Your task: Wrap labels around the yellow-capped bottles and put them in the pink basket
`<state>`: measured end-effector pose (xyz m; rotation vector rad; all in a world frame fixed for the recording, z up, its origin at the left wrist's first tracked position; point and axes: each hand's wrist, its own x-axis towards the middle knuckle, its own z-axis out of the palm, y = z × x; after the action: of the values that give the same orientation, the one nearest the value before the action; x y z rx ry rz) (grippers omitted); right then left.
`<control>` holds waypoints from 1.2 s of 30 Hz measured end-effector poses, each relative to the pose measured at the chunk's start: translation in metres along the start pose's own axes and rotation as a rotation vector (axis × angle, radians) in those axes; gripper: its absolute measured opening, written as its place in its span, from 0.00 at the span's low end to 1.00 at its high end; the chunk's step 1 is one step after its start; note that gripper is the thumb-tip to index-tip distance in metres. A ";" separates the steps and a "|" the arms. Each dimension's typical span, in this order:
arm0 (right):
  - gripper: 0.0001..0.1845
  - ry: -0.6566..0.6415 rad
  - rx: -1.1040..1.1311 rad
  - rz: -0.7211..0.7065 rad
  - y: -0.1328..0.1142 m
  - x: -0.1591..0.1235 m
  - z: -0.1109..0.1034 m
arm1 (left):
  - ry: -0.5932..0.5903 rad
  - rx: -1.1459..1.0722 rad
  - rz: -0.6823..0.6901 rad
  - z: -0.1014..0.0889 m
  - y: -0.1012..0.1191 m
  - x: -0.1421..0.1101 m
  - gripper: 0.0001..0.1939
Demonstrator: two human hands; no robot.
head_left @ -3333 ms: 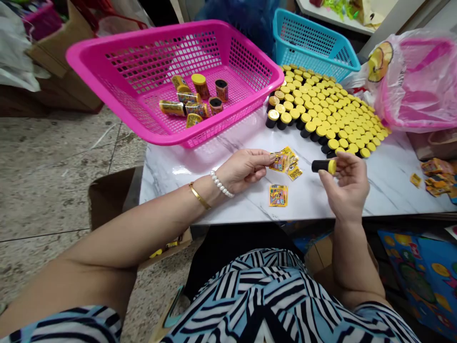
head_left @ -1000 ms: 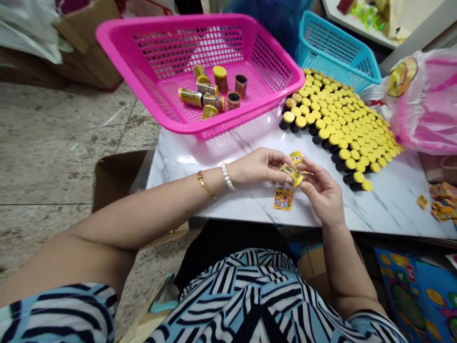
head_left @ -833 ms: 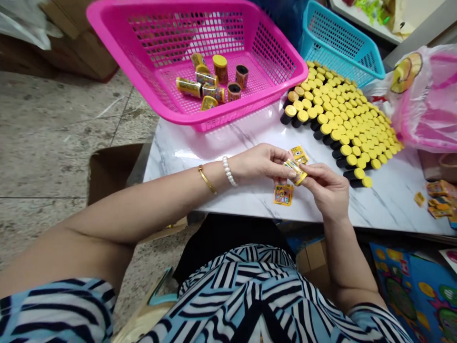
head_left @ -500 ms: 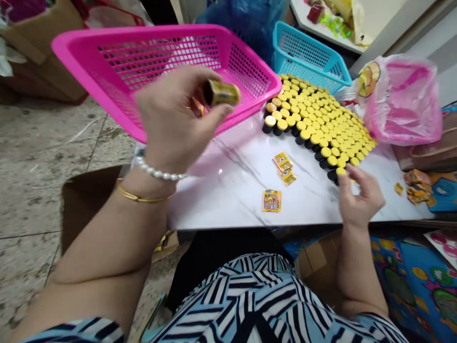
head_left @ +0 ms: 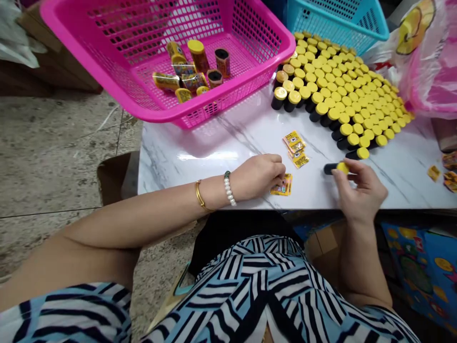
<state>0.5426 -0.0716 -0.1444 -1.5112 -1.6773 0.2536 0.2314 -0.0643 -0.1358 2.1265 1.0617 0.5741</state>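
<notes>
My left hand (head_left: 262,176) rests on the table with its fingers bent together at a small stack of yellow printed sleeve labels (head_left: 285,186). The fingertips pinch at the stack and partly hide it. My right hand (head_left: 364,188) holds a small black canister by its yellow cap (head_left: 342,168), lying sideways just above the tabletop. Between the hands and farther back lies another loose pile of sleeve labels (head_left: 295,148). Close behind my right hand, one black canister (head_left: 358,153) leans at the near edge of a large group of capped canisters (head_left: 339,90).
A pink basket (head_left: 157,116) at the back left holds several label-covered canisters (head_left: 200,56). Behind the canister group stands a blue basket (head_left: 371,33). A plastic-lined pink container (head_left: 428,90) is at the right, near orange packets (head_left: 450,180). The marbled table's front edge (head_left: 403,208) runs before me.
My left hand let go of a label-covered canister at the pink basket and came back to the near label stack. My right hand has drawn a black canister from the group towards the labels.
</notes>
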 end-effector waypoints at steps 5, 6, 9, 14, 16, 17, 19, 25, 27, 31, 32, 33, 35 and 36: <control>0.24 -0.017 -0.200 -0.226 -0.033 -0.001 0.025 | 0.166 0.090 0.190 -0.008 -0.016 0.002 0.07; 0.24 0.026 -0.204 -0.242 -0.040 -0.003 0.024 | 0.236 0.108 0.225 -0.011 -0.018 0.002 0.07; 0.20 0.041 -0.069 -0.179 -0.065 -0.015 0.019 | 0.423 0.166 0.357 -0.015 -0.016 0.001 0.07; 0.11 -0.346 0.335 0.063 -0.101 -0.031 0.036 | 0.503 0.161 0.595 -0.015 -0.003 -0.003 0.04; 0.12 -0.339 0.478 0.200 -0.103 -0.028 0.050 | 0.560 0.105 0.582 -0.016 0.002 -0.005 0.03; 0.14 -0.298 0.546 0.276 -0.102 -0.026 0.057 | 0.610 0.061 0.541 -0.017 0.003 -0.005 0.03; 0.17 -0.181 0.638 0.384 -0.099 -0.021 0.067 | 0.727 -0.047 0.419 -0.020 0.007 -0.005 0.04; 0.19 -0.017 0.619 0.295 -0.108 -0.016 0.083 | 0.739 -0.406 0.130 -0.022 0.014 -0.005 0.11; 0.19 -0.013 0.578 0.234 -0.111 -0.017 0.086 | 0.690 -0.490 0.082 -0.020 0.015 -0.006 0.10; 0.19 -0.007 0.490 0.112 -0.110 -0.020 0.090 | 0.623 -0.548 0.024 -0.019 0.016 -0.008 0.09; 0.19 -0.010 0.474 0.080 -0.108 -0.021 0.090 | 0.608 -0.561 0.021 -0.020 0.016 -0.008 0.08; 0.19 -0.013 0.461 0.053 -0.107 -0.021 0.091 | 0.597 -0.584 0.014 -0.021 0.016 -0.007 0.08; 0.18 -0.013 0.438 0.011 -0.106 -0.022 0.091 | 0.595 -0.664 -0.024 -0.023 0.015 -0.005 0.08; 0.18 -0.006 0.432 -0.001 -0.105 -0.022 0.091 | 0.606 -0.707 -0.053 -0.024 0.015 -0.004 0.09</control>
<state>0.4026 -0.0837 -0.1427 -1.1855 -1.5077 0.5807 0.2214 -0.0651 -0.1096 1.3208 1.0049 1.3879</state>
